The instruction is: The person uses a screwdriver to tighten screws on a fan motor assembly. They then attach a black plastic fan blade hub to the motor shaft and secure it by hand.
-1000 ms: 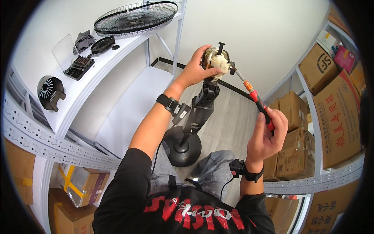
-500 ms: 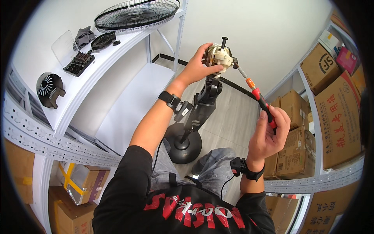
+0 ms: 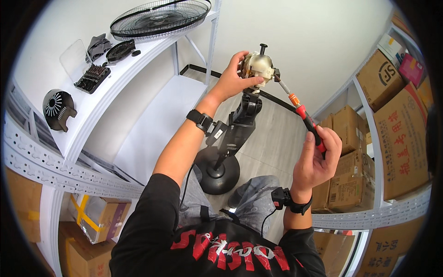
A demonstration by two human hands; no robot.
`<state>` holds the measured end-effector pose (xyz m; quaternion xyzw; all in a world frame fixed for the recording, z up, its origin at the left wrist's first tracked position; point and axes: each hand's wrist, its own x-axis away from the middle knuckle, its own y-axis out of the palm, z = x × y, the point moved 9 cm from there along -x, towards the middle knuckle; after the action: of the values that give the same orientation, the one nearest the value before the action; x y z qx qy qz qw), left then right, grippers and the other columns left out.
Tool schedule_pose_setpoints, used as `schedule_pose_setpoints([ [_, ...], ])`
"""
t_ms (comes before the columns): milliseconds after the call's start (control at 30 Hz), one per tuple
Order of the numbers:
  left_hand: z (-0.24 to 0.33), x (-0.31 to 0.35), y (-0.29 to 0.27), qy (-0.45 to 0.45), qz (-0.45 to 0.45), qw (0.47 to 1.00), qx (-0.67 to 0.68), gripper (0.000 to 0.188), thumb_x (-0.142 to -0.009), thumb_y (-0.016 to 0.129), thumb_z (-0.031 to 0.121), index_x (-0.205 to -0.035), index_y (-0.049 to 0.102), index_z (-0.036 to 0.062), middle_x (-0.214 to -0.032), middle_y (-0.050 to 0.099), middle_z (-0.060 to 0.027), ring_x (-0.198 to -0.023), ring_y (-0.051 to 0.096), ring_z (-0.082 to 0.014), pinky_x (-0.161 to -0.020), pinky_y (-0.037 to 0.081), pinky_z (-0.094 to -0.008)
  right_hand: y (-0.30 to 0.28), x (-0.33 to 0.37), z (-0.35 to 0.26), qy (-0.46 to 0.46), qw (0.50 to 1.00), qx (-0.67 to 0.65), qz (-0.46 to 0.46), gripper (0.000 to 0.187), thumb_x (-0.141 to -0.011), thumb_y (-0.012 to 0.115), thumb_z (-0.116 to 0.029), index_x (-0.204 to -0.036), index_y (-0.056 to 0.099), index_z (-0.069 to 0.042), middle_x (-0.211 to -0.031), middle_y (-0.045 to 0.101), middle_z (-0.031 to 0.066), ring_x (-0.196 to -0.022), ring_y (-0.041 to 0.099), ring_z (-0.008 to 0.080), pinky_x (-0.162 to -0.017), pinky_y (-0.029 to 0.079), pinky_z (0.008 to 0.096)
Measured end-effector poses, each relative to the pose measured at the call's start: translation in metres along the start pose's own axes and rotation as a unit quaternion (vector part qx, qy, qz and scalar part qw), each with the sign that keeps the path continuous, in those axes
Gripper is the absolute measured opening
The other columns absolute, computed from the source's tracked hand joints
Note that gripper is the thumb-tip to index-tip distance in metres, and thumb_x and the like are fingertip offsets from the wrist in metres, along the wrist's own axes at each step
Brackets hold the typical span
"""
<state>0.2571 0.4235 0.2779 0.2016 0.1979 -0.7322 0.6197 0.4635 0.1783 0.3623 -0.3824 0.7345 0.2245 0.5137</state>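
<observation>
White shelving flanks us on both sides, with pale floorboards between. Nearest us, our right hand (image 3: 316, 159) is wrapped around the red handle of a screwdriver (image 3: 302, 117), whose shaft slants up and left so its tip meets the side of the fan motor (image 3: 259, 67). Our left hand (image 3: 233, 78) is closed around that bare, cream-coloured motor, steadying it atop the black fan stand (image 3: 228, 138), whose round base sits on the floor. We judge the strip-down well along: the motor housing (image 3: 57, 110), the wire grille (image 3: 159, 17), a dark blade part (image 3: 119, 50) and a tray of small bits (image 3: 92, 76) already lie on the left shelf (image 3: 115, 92). What seems left is the screw at the motor itself. Cardboard boxes (image 3: 401, 129) fill the right-hand rack.
</observation>
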Motion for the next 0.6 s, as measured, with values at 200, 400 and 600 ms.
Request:
schedule_pose_setpoints([
  [200,-0.003,0.002,0.0,-0.004,0.002,1.0,0.029,0.098,-0.078,0.087,0.036,-0.15,0.029,0.0025,-0.145,0.043,-0.0192,-0.132,0.048,-0.0294,-0.11,0.042,-0.0389,-0.003,0.002,0.002,0.007,1.0,0.019,-0.005,0.025,-0.083,0.074,0.006,-0.107,0.068,0.002,-0.104,0.063,0.0112,-0.081,0.053,0.0145,-0.067,0.042,0.0253],
  [400,-0.006,0.004,0.003,-0.021,-0.009,0.999,0.043,0.093,-0.084,0.082,0.03,-0.154,0.025,0.0092,-0.148,0.039,-0.0193,-0.131,0.048,-0.0302,-0.105,0.047,-0.0404,-0.005,0.001,0.002,0.007,1.0,0.019,-0.006,0.025,-0.083,0.074,0.006,-0.107,0.068,0.002,-0.103,0.063,0.0112,-0.081,0.053,0.0146,-0.067,0.042,0.0255],
  [600,-0.006,0.01,0.0,-0.03,-0.003,0.999,0.036,0.088,-0.089,0.078,0.024,-0.156,0.022,0.0112,-0.152,0.034,-0.021,-0.135,0.045,-0.0294,-0.109,0.044,-0.0407,-0.005,0.004,0.003,0.016,1.0,0.016,-0.007,0.025,-0.083,0.074,0.006,-0.107,0.068,0.002,-0.103,0.062,0.0113,-0.081,0.054,0.0147,-0.065,0.042,0.0247],
])
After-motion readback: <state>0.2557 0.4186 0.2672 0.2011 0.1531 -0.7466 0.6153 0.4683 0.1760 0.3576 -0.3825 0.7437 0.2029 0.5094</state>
